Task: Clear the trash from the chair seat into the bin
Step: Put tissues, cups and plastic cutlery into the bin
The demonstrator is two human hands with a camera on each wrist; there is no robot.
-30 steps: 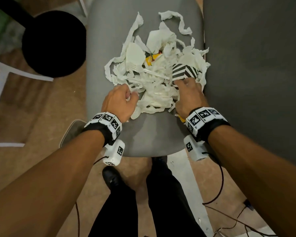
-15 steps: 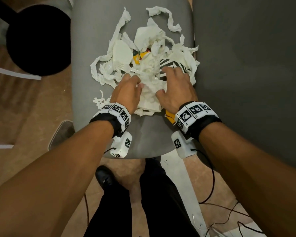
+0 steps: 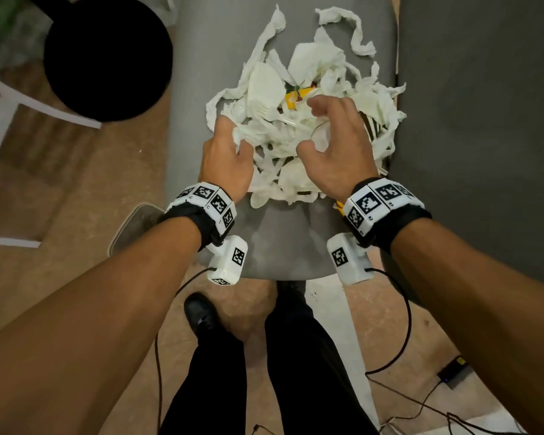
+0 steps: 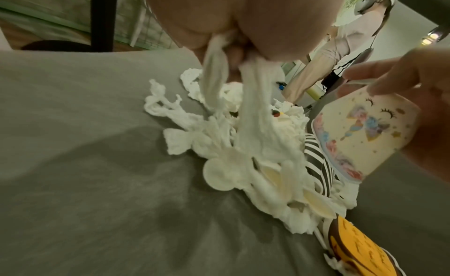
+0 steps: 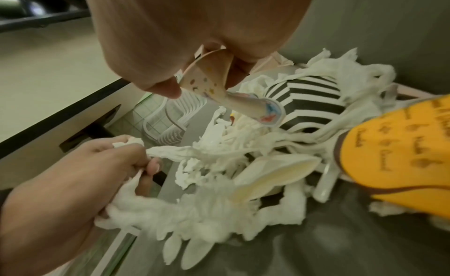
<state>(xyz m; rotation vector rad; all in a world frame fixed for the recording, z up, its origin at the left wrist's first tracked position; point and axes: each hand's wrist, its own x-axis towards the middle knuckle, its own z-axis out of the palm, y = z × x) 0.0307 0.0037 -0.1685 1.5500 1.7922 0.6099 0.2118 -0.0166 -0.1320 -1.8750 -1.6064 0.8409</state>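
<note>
Two hands work in the trash pile (image 3: 299, 146) at the right edge of the chair seat (image 3: 201, 58): the left hand (image 3: 226, 155) grips soft tissue strips, the right hand (image 3: 336, 146) pinches a light paper cup (image 4: 362, 134), so loose shreds are probably best scooped from beneath.

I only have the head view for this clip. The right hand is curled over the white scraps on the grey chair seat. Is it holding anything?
Observer: Yes. The right hand pinches a cream paper cup with a unicorn print, its rim bent.
Operator: And the left hand?
Observer: The left hand grips white tissue strips, pulled taut up from the pile.
Operator: What is that orange sliver by the right wrist?
Observer: An orange paper piece with a brown edge and printed writing, lying at the pile's near edge.
</note>
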